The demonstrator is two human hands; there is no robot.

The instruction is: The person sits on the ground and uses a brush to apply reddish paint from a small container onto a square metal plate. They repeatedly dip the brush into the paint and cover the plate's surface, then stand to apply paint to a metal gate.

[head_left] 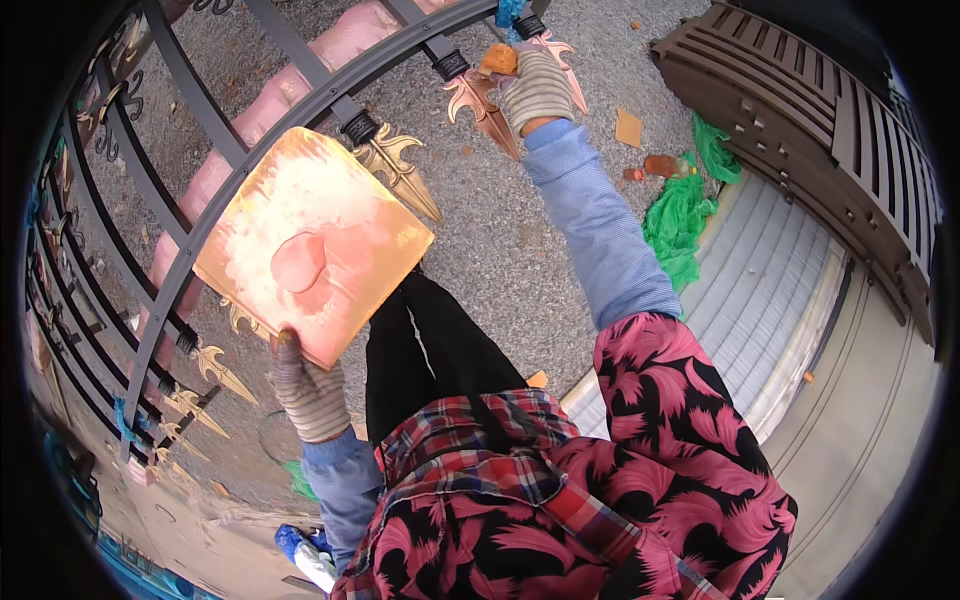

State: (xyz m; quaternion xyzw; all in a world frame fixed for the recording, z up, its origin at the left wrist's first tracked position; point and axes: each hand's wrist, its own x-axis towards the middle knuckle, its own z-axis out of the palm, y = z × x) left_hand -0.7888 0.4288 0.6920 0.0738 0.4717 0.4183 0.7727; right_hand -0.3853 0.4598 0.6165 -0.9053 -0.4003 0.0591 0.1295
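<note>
My left hand point(310, 390), in a striped knit glove, grips the lower corner of a square yellowish board point(385, 230) with the thumb on top. A puddle of pinkish-copper paint point(300, 262) lies on the board among paler smears. My gloved right hand point(540, 90) holds a small orange sponge point(498, 60) between its fingers, by the spearhead finials at the end of a dark metal fence panel point(330, 92). Two finials beside that hand are pinkish copper, one being this finial point(480, 105). A gold finial point(400, 175) sticks out past the board's edge.
Pink wrapped padding point(270, 105) lies under the panel. Brown slatted metalwork point(760, 85) stands at right, near a pale ribbed mat point(750, 300). Green plastic point(675, 225), a bottle point(660, 166) and an orange-tan scrap point(628, 127) lie on the gravelly ground.
</note>
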